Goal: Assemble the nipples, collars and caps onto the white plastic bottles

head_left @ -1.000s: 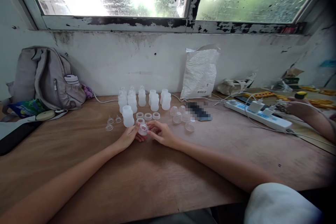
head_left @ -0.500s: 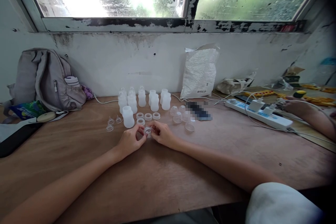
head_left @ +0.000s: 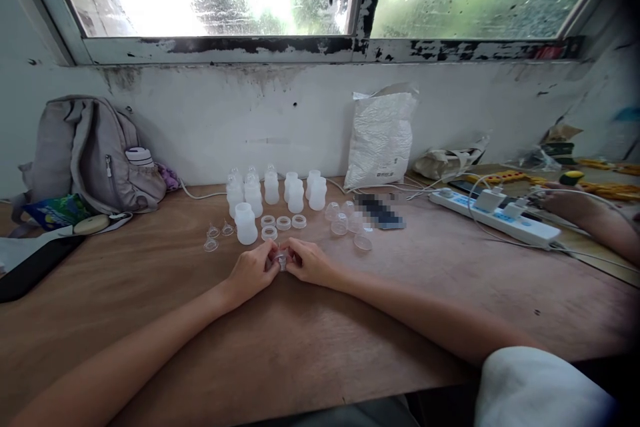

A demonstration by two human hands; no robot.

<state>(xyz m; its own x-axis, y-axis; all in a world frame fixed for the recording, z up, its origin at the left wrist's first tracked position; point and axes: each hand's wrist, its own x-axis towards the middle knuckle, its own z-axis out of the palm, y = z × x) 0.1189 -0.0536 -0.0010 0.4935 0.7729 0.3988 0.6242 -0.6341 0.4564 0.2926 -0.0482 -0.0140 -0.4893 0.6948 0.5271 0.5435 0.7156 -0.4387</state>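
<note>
My left hand point(head_left: 254, 265) and my right hand point(head_left: 309, 263) meet over the table, fingertips closed from both sides on a small clear bottle nipple point(head_left: 283, 262). Fingers cover much of it; whether a collar ring is around it I cannot tell. Just beyond my hands lie several whitish collar rings point(head_left: 283, 223). An open frosted feeding bottle point(head_left: 246, 224) stands upright behind my left hand. Loose clear nipples point(head_left: 211, 245) rest to its left. Clear dome caps point(head_left: 339, 224) are grouped beyond my right hand.
Frosted bottles point(head_left: 296, 197) stand near the wall, some with clear tops. A grey backpack point(head_left: 90, 153) and black case point(head_left: 37, 270) are at left. A white padded bag point(head_left: 383, 140), pixelated dark object point(head_left: 380, 211) and power strip point(head_left: 500, 220) are right. Another person's arm point(head_left: 590, 217) reaches in at far right.
The nipple has been tilted and brought slightly nearer to me, and my fingers have closed further around it. The bottles, rings and caps stay in place.
</note>
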